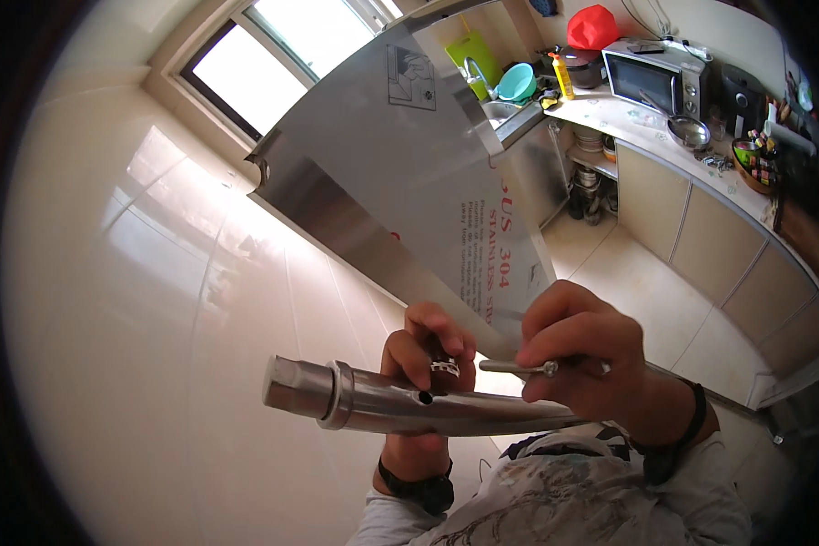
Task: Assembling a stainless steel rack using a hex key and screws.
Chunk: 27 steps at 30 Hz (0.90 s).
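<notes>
A stainless steel tube (482,415) with a collar and a tapered foot at its left end lies across in front of me. My left hand (419,350) is wrapped around it, its fingers over the top, close to a small dark hole (425,398) in the wall. At those fingertips is a small dark piece with a pale band (445,368); I cannot tell its kind. Just above the tube, my right hand (587,350) pinches a thin metal rod (510,367), its free end pointing left towards my left fingers.
Beyond my hands leans a large stainless steel panel (355,136) with printed film. At the right, a counter (628,127) carries a microwave (646,77), a pan (688,133) and a basket (753,168). A tiled wall (155,318) stands at the left, under a window (255,77).
</notes>
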### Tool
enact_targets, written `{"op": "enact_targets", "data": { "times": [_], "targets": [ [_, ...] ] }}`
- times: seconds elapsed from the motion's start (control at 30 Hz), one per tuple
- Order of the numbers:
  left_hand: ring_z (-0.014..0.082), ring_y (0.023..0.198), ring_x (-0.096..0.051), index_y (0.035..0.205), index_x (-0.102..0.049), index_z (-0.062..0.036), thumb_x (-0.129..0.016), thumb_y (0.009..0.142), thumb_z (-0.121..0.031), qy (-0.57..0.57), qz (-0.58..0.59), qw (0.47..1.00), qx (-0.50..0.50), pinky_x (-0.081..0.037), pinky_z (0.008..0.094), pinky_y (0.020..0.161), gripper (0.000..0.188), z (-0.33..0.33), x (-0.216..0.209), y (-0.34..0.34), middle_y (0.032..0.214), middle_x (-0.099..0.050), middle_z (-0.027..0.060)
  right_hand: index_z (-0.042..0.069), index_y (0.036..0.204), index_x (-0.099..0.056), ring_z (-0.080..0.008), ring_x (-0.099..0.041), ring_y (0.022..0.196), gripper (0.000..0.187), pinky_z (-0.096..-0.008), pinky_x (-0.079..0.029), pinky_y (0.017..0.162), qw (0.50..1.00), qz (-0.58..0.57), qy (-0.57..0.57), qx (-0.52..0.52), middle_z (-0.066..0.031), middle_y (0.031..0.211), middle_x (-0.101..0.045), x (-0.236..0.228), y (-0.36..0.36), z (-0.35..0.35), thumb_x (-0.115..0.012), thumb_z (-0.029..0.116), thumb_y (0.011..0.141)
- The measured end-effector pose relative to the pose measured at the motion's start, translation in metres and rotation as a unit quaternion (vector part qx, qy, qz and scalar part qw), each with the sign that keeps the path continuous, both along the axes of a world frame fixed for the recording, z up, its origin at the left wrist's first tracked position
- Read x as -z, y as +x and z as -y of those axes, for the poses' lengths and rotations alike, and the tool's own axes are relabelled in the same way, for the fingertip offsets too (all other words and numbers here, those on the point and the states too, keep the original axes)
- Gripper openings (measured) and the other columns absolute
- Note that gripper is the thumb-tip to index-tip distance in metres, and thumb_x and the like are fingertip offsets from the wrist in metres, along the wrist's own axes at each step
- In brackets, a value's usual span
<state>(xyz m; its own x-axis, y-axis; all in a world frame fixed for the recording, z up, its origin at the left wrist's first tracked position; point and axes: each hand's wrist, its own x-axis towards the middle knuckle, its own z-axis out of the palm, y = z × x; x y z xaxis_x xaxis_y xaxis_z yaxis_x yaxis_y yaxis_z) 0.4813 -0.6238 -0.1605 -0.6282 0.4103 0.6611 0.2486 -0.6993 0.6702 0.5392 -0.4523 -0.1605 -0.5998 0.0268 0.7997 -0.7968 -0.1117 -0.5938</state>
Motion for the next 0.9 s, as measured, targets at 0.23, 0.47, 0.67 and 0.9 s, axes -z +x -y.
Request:
{"op": "enact_targets", "data": {
  "times": [0.23,0.47,0.67,0.9],
  "targets": [
    [0.0170,0.097,-0.047,0.069,-0.049,-0.0195,-0.078,0.059,-0.038,-0.036,0.048,0.998,0.014,-0.039,0.0230,0.068,0.036,0.004,0.002,0.010,0.140,-0.026,0.0220,0.002,0.091,-0.061,-0.0161,-0.058,0.062,0.016,-0.0258,-0.043,0.052,0.998,0.013,0.041,0.053,-0.0092,0.077,-0.060,-0.007,0.001,0.015,-0.067,0.003,0.076],
    [0.0197,0.107,-0.044,0.070,-0.049,-0.0192,-0.078,0.060,-0.039,-0.028,0.052,0.997,0.057,-0.037,0.0243,0.072,0.036,0.006,0.009,0.000,0.142,-0.020,0.0250,0.001,0.091,-0.061,-0.0158,-0.058,0.060,0.015,-0.0261,-0.043,0.051,0.989,0.108,0.089,0.052,-0.0082,0.075,-0.061,-0.006,0.002,0.004,-0.065,0.002,0.077],
    [0.0201,0.119,-0.037,0.073,-0.049,-0.0200,-0.077,0.061,-0.040,-0.069,0.018,0.992,0.101,-0.037,0.0265,0.075,0.037,0.002,-0.001,-0.009,0.143,-0.017,0.0259,0.001,0.089,-0.062,-0.0110,-0.057,0.056,0.012,-0.0223,-0.040,0.048,0.988,0.131,0.084,0.021,-0.0082,0.078,-0.063,-0.002,0.002,0.002,-0.065,0.003,0.077],
    [0.0329,0.131,-0.021,0.099,-0.049,-0.0187,-0.078,0.059,-0.038,-0.125,0.002,0.987,0.105,-0.030,0.0395,0.098,0.053,-0.034,-0.017,0.000,0.145,-0.010,0.0229,0.002,0.095,-0.058,-0.0088,-0.052,0.055,0.013,-0.0221,-0.040,0.046,0.954,0.242,-0.159,-0.077,-0.0117,0.088,-0.063,0.036,0.004,-0.005,-0.060,0.001,0.082]
  ]
}}
